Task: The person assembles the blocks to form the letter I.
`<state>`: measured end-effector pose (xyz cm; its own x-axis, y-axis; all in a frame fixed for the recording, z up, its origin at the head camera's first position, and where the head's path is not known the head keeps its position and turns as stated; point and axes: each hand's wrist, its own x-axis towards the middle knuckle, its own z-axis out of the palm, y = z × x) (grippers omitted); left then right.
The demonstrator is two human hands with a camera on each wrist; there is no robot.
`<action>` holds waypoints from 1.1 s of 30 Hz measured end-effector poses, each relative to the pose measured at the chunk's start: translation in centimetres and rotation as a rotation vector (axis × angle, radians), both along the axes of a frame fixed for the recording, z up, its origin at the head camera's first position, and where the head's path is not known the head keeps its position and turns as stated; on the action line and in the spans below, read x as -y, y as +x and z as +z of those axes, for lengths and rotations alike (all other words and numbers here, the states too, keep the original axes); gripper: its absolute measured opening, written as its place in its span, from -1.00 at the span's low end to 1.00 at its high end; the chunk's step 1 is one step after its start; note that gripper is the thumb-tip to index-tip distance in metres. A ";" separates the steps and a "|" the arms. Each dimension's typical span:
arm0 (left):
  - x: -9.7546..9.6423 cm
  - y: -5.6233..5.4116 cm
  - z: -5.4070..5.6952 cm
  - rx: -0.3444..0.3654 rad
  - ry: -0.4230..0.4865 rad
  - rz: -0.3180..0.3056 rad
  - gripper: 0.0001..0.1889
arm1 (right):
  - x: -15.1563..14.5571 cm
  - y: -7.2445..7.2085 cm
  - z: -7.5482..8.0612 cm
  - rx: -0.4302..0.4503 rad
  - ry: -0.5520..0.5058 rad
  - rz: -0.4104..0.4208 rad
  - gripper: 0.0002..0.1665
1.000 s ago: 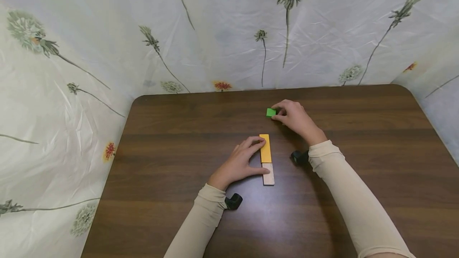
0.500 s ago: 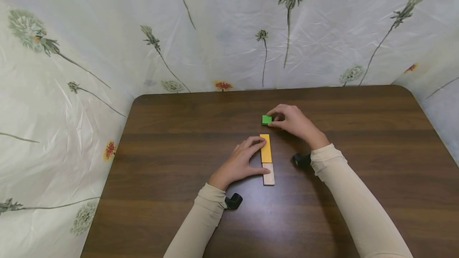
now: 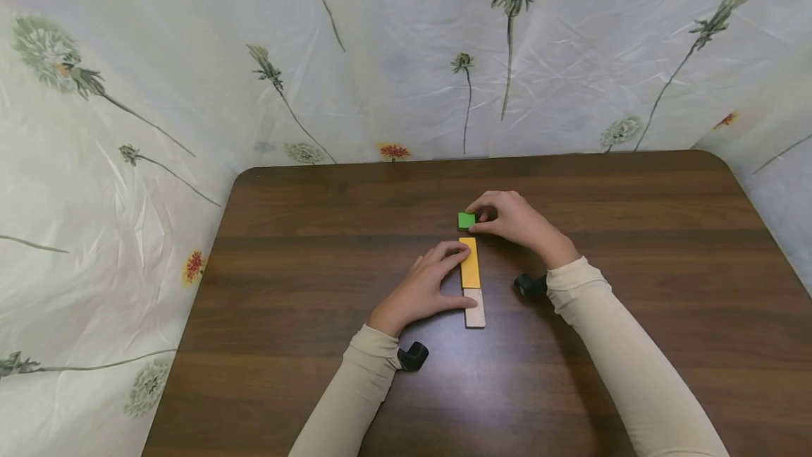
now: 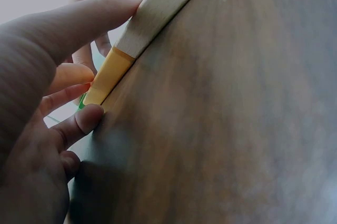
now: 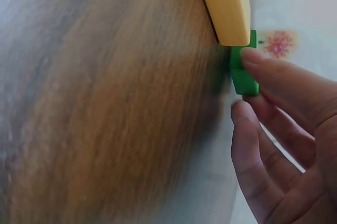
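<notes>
A yellow block [image 3: 470, 264] and a pale wooden block [image 3: 474, 309] lie end to end in a line on the brown table. My left hand [image 3: 421, 291] is spread beside them: its fingertips touch the yellow block near its far end, and its thumb [image 4: 113, 10] rests on the pale block. Just past the yellow block's far end, my right hand [image 3: 517, 221] pinches a small green block [image 3: 466, 221] between thumb and fingers. In the right wrist view the green block [image 5: 245, 80] is partly hidden behind the yellow block [image 5: 226, 8] and the thumb.
The wooden table [image 3: 304, 231] has rounded far corners. A floral sheet [image 3: 393, 55] hangs along its back and sides. Each wrist carries a small black camera, one by the left cuff [image 3: 414, 357] and one by the right [image 3: 530, 286].
My right hand has brought the green block nearer and slightly left, towards the yellow block's far end. The left hand and the two blocks in line have stayed put.
</notes>
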<state>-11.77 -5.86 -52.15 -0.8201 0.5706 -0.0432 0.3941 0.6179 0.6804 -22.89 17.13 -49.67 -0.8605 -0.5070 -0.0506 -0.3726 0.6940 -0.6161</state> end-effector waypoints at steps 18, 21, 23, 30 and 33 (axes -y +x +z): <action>-0.1 0.0 0.0 0.016 0.006 0.011 -0.10 | 0.2 0.0 0.1 0.024 0.012 -0.006 -0.57; 0.0 0.0 0.0 0.016 0.005 0.011 -0.09 | 0.2 0.0 0.1 0.028 0.014 -0.007 -0.57; 0.0 0.0 0.0 0.019 0.009 0.011 -0.09 | 0.2 0.0 0.1 0.030 0.016 -0.007 -0.57; 0.0 0.0 0.1 0.012 0.011 0.007 -0.09 | 0.1 0.0 0.0 0.030 0.018 -0.005 -0.57; -0.1 0.0 0.0 0.008 0.011 0.007 -0.09 | 0.1 -0.1 0.0 0.029 0.017 -0.004 -0.57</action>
<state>-11.78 -5.81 -52.10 -0.8238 0.5652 -0.0442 0.3839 0.6134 0.6902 -22.94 16.98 -49.66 -0.8606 -0.5024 -0.0840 -0.3519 0.7057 -0.6150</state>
